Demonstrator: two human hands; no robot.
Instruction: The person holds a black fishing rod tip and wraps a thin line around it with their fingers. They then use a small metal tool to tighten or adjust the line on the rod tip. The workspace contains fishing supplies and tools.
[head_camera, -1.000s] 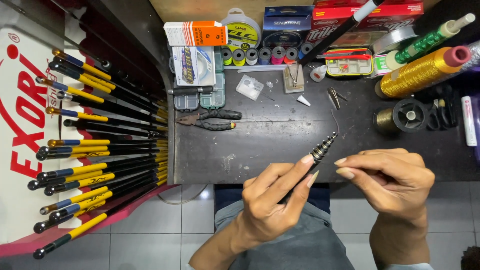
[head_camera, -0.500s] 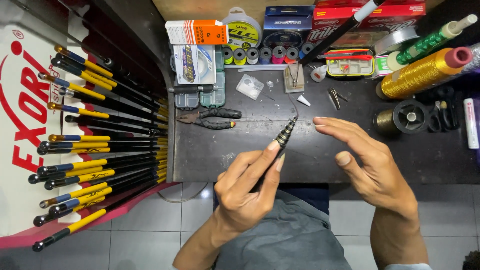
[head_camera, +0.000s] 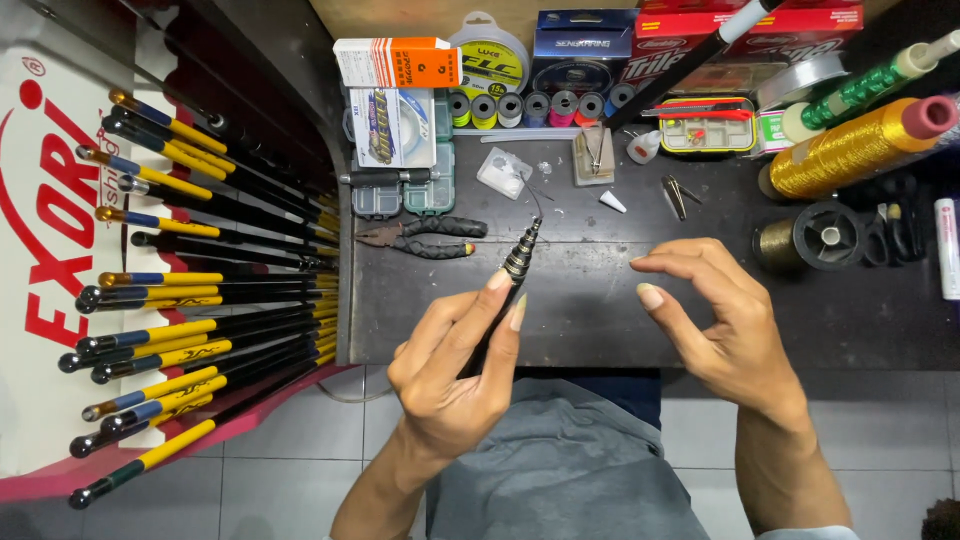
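My left hand (head_camera: 455, 365) grips a dark telescopic fishing rod (head_camera: 518, 262) near its stepped, ringed tip, which points up and away over the dark workbench (head_camera: 600, 310). A thin wire tip sticks out above the rings. My right hand (head_camera: 715, 320) hovers to the right of the rod with fingers spread and curled, holding nothing and about a hand's width from the tip. Black-handled pliers (head_camera: 425, 235) lie on the bench just left of the rod tip.
A rack of black and yellow rods (head_camera: 190, 310) fills the left side. Along the back stand line spools (head_camera: 520, 108), small boxes (head_camera: 395, 62), a tackle box (head_camera: 700, 125), a gold thread cone (head_camera: 850, 150), a dark spool (head_camera: 810, 240) and scissors (head_camera: 885, 225).
My left hand moved the rod tip leftward and up over the bench. My right hand drew away from the tip and opened its fingers.
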